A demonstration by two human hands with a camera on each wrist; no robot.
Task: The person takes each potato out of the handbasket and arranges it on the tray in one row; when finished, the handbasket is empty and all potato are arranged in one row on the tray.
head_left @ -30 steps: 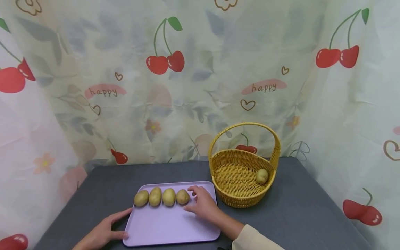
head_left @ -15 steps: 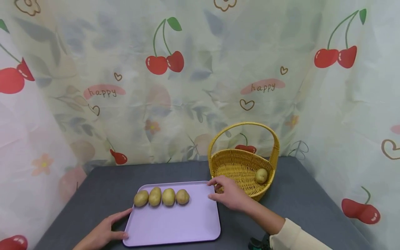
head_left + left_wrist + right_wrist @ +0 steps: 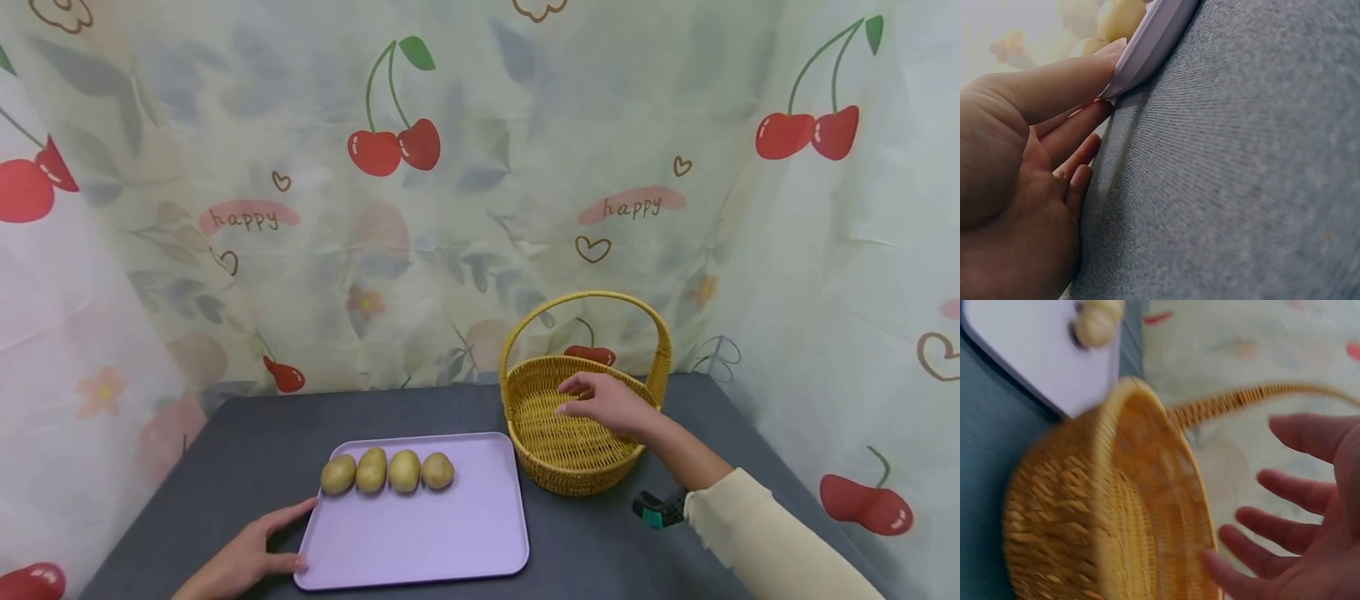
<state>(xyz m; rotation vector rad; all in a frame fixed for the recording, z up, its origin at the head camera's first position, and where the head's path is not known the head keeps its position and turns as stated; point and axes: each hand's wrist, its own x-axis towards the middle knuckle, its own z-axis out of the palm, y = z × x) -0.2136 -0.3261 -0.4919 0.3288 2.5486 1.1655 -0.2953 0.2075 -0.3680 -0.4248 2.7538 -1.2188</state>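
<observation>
My left hand [image 3: 243, 550] rests at the left side of the lilac tray [image 3: 420, 546], thumb and fingers spread along its edge. In the left wrist view, the thumb [image 3: 1066, 84] touches the rim and the other fingers lie just outside it. Several potatoes [image 3: 371, 471] lie in a row at the tray's far left. My right hand [image 3: 611, 404] hovers over the wicker basket [image 3: 573, 479], fingers loosely bent and holding nothing. The right wrist view shows bare fingers [image 3: 1285, 528] beside the basket's rim. The potato inside the basket is hidden behind this hand.
A dark grey cloth covers the table [image 3: 277, 433]. The basket's tall arched handle [image 3: 588, 296] rises over its opening, near the back curtain [image 3: 465, 250]. A dark band with a green part [image 3: 656, 510] is on my right wrist.
My right hand has moved from beside the potatoes on the tray, right and away from me, to above the basket, with nothing in it. My left hand stays at the tray's edge.
</observation>
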